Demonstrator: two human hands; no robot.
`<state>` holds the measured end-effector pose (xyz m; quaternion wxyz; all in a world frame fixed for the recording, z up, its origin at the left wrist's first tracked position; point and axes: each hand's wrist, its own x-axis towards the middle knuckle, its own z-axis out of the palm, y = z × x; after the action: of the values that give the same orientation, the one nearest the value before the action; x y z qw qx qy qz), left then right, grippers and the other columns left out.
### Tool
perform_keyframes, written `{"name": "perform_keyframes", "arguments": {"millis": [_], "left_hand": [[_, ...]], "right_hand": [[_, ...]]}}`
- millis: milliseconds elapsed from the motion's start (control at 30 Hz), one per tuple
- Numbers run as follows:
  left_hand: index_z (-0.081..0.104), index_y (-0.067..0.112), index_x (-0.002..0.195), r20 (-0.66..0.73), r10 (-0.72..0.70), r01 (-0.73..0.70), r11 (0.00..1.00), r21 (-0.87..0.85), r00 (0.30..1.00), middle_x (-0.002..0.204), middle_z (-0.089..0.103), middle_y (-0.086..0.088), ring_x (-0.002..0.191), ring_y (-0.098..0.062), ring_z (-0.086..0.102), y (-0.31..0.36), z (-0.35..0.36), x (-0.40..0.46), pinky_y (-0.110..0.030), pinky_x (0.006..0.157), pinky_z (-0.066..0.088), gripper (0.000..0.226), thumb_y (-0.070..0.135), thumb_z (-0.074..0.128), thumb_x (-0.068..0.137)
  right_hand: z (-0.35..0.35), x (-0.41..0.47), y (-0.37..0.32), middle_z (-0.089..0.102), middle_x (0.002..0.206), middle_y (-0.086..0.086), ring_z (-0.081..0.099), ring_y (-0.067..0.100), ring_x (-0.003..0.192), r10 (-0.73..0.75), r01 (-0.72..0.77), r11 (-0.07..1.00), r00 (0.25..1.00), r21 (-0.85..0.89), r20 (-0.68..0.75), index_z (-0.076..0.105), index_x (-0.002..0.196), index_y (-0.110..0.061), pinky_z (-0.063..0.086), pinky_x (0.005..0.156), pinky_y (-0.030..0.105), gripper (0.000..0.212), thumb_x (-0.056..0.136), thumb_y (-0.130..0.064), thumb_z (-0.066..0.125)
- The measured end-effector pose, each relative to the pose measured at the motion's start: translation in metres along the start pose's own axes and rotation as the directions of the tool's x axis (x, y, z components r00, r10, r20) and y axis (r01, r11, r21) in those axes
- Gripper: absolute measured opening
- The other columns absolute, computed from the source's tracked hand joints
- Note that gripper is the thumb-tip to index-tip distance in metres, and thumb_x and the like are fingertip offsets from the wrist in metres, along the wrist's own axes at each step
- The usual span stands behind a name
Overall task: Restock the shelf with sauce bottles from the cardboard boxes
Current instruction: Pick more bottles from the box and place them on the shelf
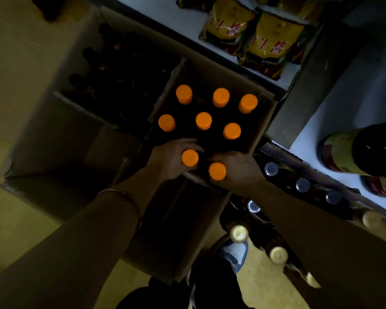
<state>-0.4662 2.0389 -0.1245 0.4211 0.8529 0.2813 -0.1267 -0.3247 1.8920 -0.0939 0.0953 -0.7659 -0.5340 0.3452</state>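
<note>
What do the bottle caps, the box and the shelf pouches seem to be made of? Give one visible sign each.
Orange caps: probably plastic, smooth and matte.
Box: corrugated cardboard, with a rough torn brown edge.
Yellow pouches: likely plastic film, glossy and crinkled.

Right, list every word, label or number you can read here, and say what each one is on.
"花生酱", the first character partly hidden: red print on the yellow bags on the shelf.
Yellow and red label on the big dark bottle at the right: letters there, too blurred and cut off to read.
Orange caps in the cardboard box: no print visible.
Cardboard boxes: no readable print.
</note>
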Motion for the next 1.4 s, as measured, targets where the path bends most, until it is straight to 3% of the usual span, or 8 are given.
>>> {"name": "perform_keyframes", "arguments": {"millis": [200,400,500,600,700,867,1167,1400], "left_hand": [[0.068,0.005,0.095,-0.324,-0.233,0.029,0.848,-0.528,0.917,0.107,0.058,0.007,0.099,0.016,0.050,0.058,-0.001,-0.035,0.000,0.081,0.037,0.021,0.011,0.078,0.077],[0.064,0.016,0.088,-0.230,-0.209,0.061,0.852,-0.520,0.950,0.122,0.053,0.013,0.113,0.011,0.044,0.120,-0.058,-0.075,-0.001,0.086,0.036,0.013,0.023,0.073,0.082],[0.062,0.026,0.082,-0.271,-0.182,0.006,0.840,-0.543,0.945,0.114,0.063,0.009,0.106,0.015,0.051,0.164,-0.098,-0.095,-0.011,0.094,0.043,0.010,0.023,0.071,0.085],[0.064,0.030,0.082,-0.289,-0.155,-0.010,0.867,-0.499,0.945,0.096,0.065,0.018,0.090,0.019,0.055,0.213,-0.137,-0.119,-0.006,0.080,0.044,0.009,0.028,0.073,0.081],[0.065,0.029,0.073,-0.355,-0.010,-0.142,0.907,-0.398,0.935,0.076,0.068,0.020,0.080,0.011,0.063,0.263,-0.174,-0.155,-0.010,0.074,0.050,0.022,0.044,0.080,0.068],[0.068,0.005,0.074,-0.400,0.315,-0.422,0.880,-0.217,0.861,0.074,0.070,-0.008,0.074,-0.017,0.069,0.326,-0.223,-0.213,-0.042,0.068,0.055,0.043,0.048,0.070,0.075],[0.063,-0.009,0.059,-0.357,0.605,-0.669,0.739,-0.080,0.712,0.058,0.065,-0.020,0.056,-0.031,0.064,0.438,-0.318,-0.294,-0.045,0.052,0.050,0.059,0.047,0.061,0.079],[0.062,-0.010,0.058,-0.253,0.831,-0.863,0.504,-0.032,0.495,0.057,0.064,-0.021,0.054,-0.034,0.062,0.546,-0.369,-0.359,-0.044,0.052,0.046,0.056,0.044,0.062,0.074]], "right_hand": [[-0.038,-0.040,-0.022,0.065,0.128,-0.002,0.059,0.023,0.118,0.041,-0.029,0.986,0.997,0.161,-0.072,0.061,0.130,-0.027,0.048,0.088,0.037,0.049,0.082,-0.033,0.073],[-0.102,-0.088,-0.057,0.074,0.096,0.001,0.067,0.019,0.090,0.163,-0.064,0.942,0.945,0.328,-0.284,0.071,0.112,-0.022,0.046,0.073,0.029,0.036,0.080,-0.039,0.075],[-0.148,-0.116,-0.079,0.074,0.083,0.013,0.067,0.026,0.078,0.275,-0.071,0.882,0.881,0.467,-0.385,0.073,0.091,-0.001,0.046,0.068,0.032,0.027,0.080,-0.025,0.078],[-0.192,-0.147,-0.104,0.072,0.074,0.014,0.066,0.025,0.071,0.295,-0.056,0.874,0.851,0.484,-0.435,0.071,0.082,0.002,0.046,0.066,0.037,0.039,0.077,-0.036,0.077],[-0.237,-0.184,-0.134,0.066,0.059,0.004,0.061,0.018,0.057,0.276,-0.026,0.883,0.836,0.469,-0.474,0.071,0.074,-0.005,0.049,0.057,0.040,0.051,0.070,-0.055,0.062],[-0.306,-0.249,-0.192,0.068,0.062,0.003,0.065,0.018,0.060,0.255,0.023,0.888,0.806,0.460,-0.533,0.074,0.080,-0.009,0.052,0.059,0.045,0.056,0.068,-0.061,0.055],[-0.408,-0.367,-0.306,0.067,0.060,0.015,0.065,0.028,0.059,0.157,0.051,0.968,0.644,0.247,-0.749,0.069,0.067,0.003,0.050,0.060,0.046,0.065,0.068,-0.060,0.052],[-0.470,-0.466,-0.383,0.051,0.045,0.014,0.049,0.031,0.046,0.148,0.017,0.985,0.414,0.170,-0.898,0.051,0.049,0.002,0.040,0.049,0.045,0.059,0.067,-0.054,0.060]]}}
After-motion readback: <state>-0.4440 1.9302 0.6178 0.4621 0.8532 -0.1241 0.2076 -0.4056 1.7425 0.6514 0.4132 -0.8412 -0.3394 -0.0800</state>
